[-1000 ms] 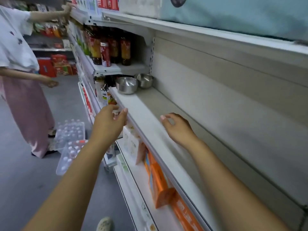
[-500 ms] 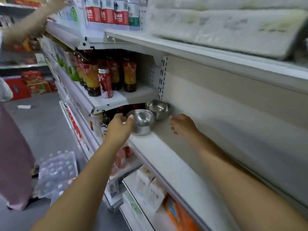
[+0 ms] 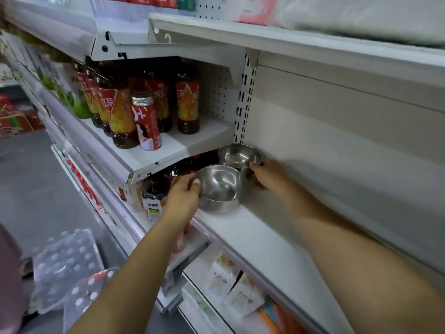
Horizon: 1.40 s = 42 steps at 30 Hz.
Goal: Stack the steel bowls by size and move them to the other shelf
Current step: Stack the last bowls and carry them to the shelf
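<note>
Two steel bowls stand on the white shelf (image 3: 255, 235) at its far left end. The larger bowl (image 3: 220, 188) is nearer the front edge. My left hand (image 3: 184, 198) grips its left side, thumb over the rim. Behind it, close to the back panel, sits the smaller bowl (image 3: 238, 155). My right hand (image 3: 268, 175) holds its right side, thumb at the rim. Both bowls are upright and side by side, with nothing inside them.
Tea bottles (image 3: 120, 114) and a red can (image 3: 147, 121) fill the shelf above left. Dark bottles (image 3: 159, 184) stand left of the bowls. Cartons (image 3: 231, 285) sit on the lower shelf. Water bottle packs (image 3: 65, 263) lie on the floor. The bowls' shelf runs bare to the right.
Both hands have moved forward along the shelf and taken hold of the bowls: the left on the larger one, the right on the smaller one. The camera has come closer.
</note>
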Each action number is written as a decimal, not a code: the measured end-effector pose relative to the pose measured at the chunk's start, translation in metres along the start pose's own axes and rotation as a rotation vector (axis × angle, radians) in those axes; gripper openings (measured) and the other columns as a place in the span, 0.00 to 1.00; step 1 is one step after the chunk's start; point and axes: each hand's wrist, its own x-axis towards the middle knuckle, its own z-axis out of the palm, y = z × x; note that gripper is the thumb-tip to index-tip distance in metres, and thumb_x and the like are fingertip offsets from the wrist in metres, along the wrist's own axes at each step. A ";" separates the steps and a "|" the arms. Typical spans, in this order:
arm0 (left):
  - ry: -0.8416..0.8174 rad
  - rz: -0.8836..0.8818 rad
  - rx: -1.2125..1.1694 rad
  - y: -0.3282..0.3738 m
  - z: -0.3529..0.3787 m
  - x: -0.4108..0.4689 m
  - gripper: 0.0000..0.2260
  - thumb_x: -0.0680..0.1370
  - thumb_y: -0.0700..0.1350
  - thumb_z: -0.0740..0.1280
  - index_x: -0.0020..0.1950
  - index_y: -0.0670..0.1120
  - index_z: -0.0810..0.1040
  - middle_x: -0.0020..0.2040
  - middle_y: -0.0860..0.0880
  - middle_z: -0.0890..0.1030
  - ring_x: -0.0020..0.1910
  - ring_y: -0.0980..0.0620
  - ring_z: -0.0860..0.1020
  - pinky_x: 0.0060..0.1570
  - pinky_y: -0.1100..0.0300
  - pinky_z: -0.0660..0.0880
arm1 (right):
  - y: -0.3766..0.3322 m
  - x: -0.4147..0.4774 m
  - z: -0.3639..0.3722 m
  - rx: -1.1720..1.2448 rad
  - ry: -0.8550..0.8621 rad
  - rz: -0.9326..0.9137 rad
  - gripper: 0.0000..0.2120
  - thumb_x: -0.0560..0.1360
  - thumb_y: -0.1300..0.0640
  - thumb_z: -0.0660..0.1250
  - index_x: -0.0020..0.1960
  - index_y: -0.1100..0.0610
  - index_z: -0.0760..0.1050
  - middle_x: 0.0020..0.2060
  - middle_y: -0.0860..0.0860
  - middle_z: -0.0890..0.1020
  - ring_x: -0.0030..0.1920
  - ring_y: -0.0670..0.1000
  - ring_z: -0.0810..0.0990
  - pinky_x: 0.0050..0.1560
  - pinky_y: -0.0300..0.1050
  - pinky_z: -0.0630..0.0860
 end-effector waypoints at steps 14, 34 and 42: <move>-0.088 -0.137 -0.216 -0.005 0.003 0.018 0.26 0.82 0.68 0.54 0.71 0.55 0.77 0.64 0.50 0.79 0.69 0.45 0.75 0.75 0.40 0.66 | -0.015 -0.015 -0.032 0.022 0.239 -0.185 0.14 0.76 0.58 0.65 0.37 0.65 0.81 0.29 0.60 0.84 0.26 0.53 0.78 0.30 0.44 0.77; -0.164 -0.172 -0.486 0.003 0.010 0.019 0.14 0.81 0.67 0.62 0.51 0.61 0.81 0.56 0.56 0.83 0.67 0.49 0.77 0.75 0.45 0.68 | -0.016 -0.081 -0.002 -0.140 0.062 -0.212 0.17 0.77 0.53 0.62 0.34 0.58 0.80 0.29 0.58 0.82 0.26 0.50 0.75 0.34 0.41 0.74; -0.117 -0.232 -0.481 -0.003 0.012 0.021 0.41 0.62 0.81 0.63 0.68 0.60 0.79 0.70 0.51 0.80 0.72 0.47 0.75 0.76 0.43 0.66 | 0.000 -0.085 0.023 0.265 -0.039 -0.018 0.33 0.68 0.24 0.54 0.64 0.40 0.78 0.65 0.48 0.82 0.64 0.53 0.80 0.70 0.60 0.74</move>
